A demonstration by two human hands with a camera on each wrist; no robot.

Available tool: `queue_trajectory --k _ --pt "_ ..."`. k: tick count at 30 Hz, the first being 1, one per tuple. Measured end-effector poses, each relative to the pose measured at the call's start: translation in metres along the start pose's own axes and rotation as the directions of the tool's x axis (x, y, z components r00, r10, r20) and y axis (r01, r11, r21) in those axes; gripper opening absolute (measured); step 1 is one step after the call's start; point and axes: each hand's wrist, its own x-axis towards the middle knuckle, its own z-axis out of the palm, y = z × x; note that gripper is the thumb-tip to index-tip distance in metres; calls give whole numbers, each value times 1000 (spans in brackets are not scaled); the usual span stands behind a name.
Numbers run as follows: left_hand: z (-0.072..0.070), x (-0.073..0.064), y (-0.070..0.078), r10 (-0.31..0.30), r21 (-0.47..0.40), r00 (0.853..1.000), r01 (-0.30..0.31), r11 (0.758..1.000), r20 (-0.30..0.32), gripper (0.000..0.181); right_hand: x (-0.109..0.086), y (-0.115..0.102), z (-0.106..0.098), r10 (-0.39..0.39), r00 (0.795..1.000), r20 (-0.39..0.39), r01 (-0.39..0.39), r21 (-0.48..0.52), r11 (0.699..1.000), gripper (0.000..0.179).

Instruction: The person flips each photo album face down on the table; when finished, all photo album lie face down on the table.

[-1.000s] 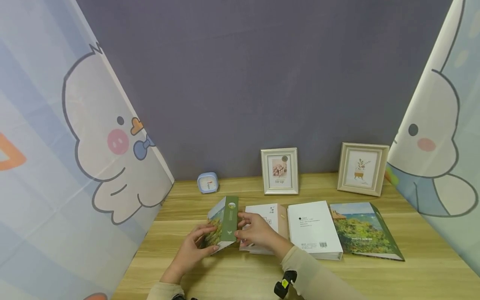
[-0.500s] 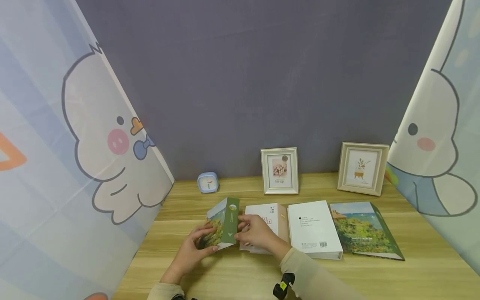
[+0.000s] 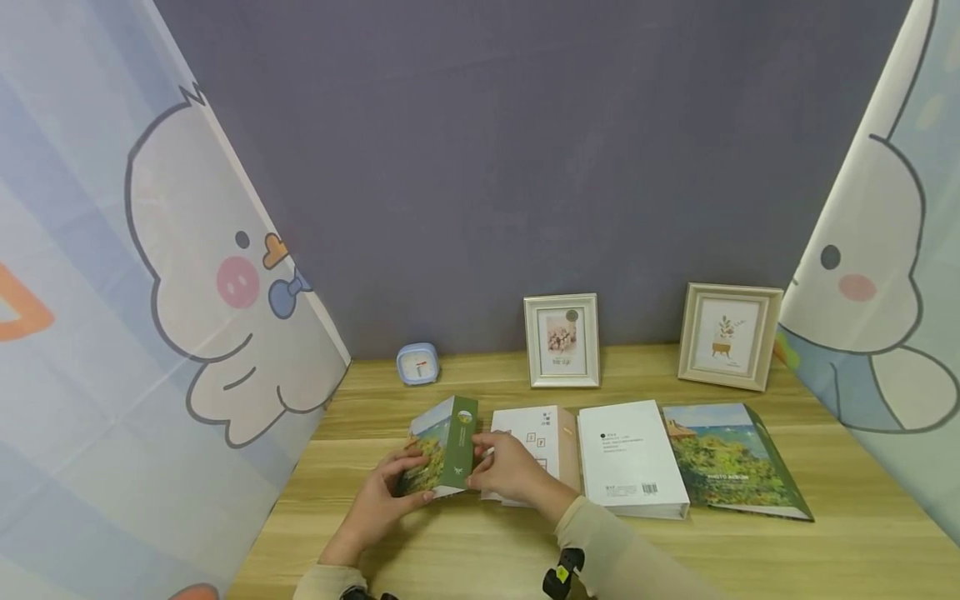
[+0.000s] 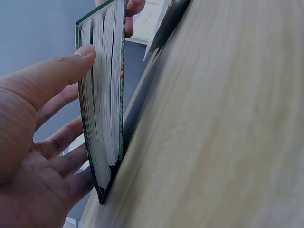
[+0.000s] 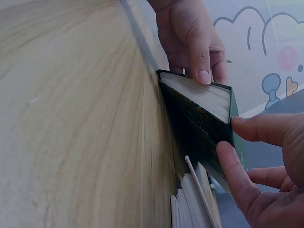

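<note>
A thick photo album with a painted landscape cover and a green spine is tilted over the table, its spine side raised. My left hand holds it at the left, thumb on the page edges and fingers along the cover. In the left wrist view, the white pages show between the covers beside that thumb. My right hand grips the spine side, its thumb at the spine edge and a finger under the lower cover in the right wrist view. Just right of it lies a white-and-pink album, partly hidden by this hand.
Further right lie a white album and another landscape photo album. Along the back of the wooden table stand a small blue clock and two picture frames, a narrower frame and a wider frame. Printed curtains flank both sides.
The raised spine side of the photo album has come down slightly, and my right hand has shifted a little left with it. My left hand keeps its hold almost in place.
</note>
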Motion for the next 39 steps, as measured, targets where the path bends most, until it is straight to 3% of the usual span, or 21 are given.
queue_trajectory --k 13,21,39 --pt "-6 -3 -2 -88 64 995 91 994 -41 55 1 -2 8 -4 1000 9 5 -64 998 84" --pt "-8 -4 -5 -75 122 996 82 989 -57 56 3 -1 13 19 1000 20 -16 -114 993 87" --pt "-7 -3 -6 -83 141 995 90 986 -54 57 4 2 15 42 999 14 -40 -139 989 83"
